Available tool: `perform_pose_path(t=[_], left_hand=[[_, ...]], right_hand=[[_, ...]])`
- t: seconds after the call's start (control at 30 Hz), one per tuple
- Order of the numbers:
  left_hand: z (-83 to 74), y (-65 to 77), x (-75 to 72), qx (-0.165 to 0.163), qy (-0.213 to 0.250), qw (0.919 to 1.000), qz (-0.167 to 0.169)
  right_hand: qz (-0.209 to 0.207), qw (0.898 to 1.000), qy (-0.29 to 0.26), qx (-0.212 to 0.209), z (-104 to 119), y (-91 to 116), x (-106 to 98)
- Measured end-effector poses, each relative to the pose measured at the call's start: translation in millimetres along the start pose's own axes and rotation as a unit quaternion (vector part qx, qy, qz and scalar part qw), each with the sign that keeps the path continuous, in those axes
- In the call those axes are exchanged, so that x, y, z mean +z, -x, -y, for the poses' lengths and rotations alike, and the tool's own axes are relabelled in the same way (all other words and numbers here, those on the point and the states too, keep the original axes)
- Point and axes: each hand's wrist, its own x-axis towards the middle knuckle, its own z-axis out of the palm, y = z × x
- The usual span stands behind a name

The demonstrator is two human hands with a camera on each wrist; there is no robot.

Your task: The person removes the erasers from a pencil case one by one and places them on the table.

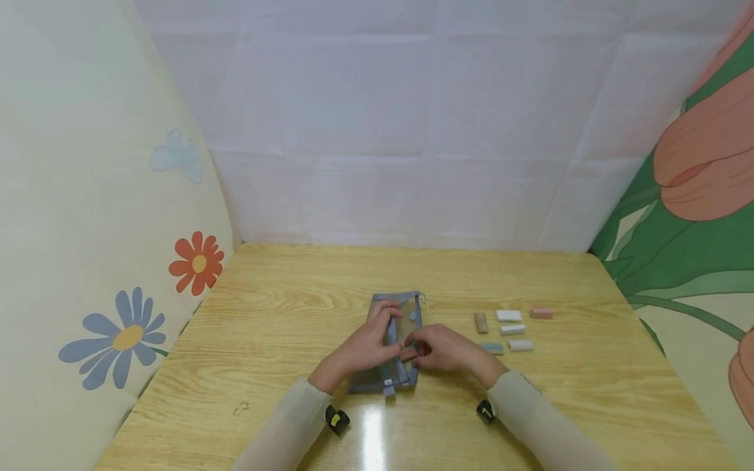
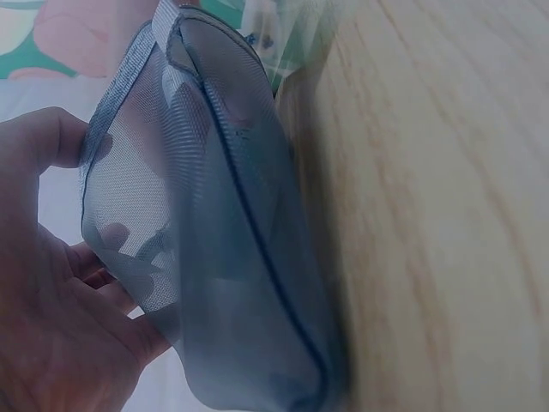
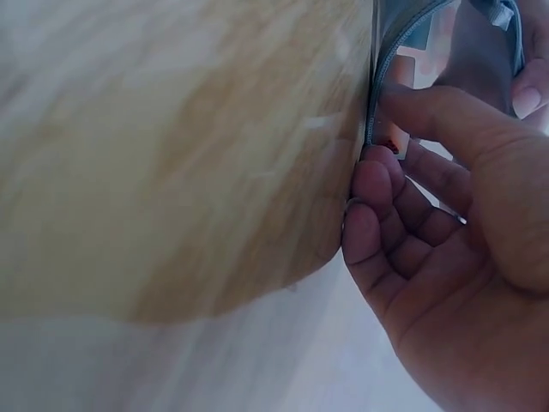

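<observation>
A grey-blue mesh zip pouch (image 1: pixel 368 378) lies on the table with its opening to the right. My left hand (image 1: pixel 368 347) holds the pouch's upper side; in the left wrist view its thumb and fingers grip the mesh edge (image 2: pixel 96 146) and lift it. At the opening, my right hand (image 1: pixel 444 350) has its thumb and curled fingers at a small reddish-brown block (image 1: pixel 408 353). The right wrist view shows that block partly behind the zip edge (image 3: pixel 382 69), with the thumb over it. A teal piece (image 3: pixel 420 34) shows further inside the pouch.
Right of the pouch lie several small bars: a brown one (image 1: pixel 481 322), white ones (image 1: pixel 508 315) (image 1: pixel 512 329), a pale one (image 1: pixel 520 345), a teal one (image 1: pixel 491 348) and a pink one (image 1: pixel 542 313). A white cloth (image 1: pixel 400 131) hangs behind the wooden table (image 1: pixel 283 281).
</observation>
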Motion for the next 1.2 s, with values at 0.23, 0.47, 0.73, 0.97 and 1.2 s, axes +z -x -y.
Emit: perform_pose_path(t=[0.23, 0.47, 0.73, 0.97, 1.2], left_hand=[[-0.2, -0.6, -0.4, -0.002, -0.001, 1.0, 0.001], [-0.9, 0.3, -0.1, 0.0, 0.007, 1.0, 0.002], [-1.0, 0.5, 1.5, 0.005, 0.005, 0.9999, -0.007], [-1.8, 0.4, 1.0, 0.009, 0.003, 0.9999, -0.012], [-0.7, 0.5, 0.8, -0.001, 0.003, 1.0, -0.004]], right_hand=[[-0.008, 1.0, 0.023, -0.018, 1, -1, -2], [-0.003, 1.0, 0.027, -0.014, 4, 0, -2], [-0.021, 0.999, 0.034, -0.022, 4, 5, -5], [-0.027, 0.999, 0.026, 0.0, 2, 13, -10], [-0.039, 0.999, 0.029, 0.002, -1, 21, -16]])
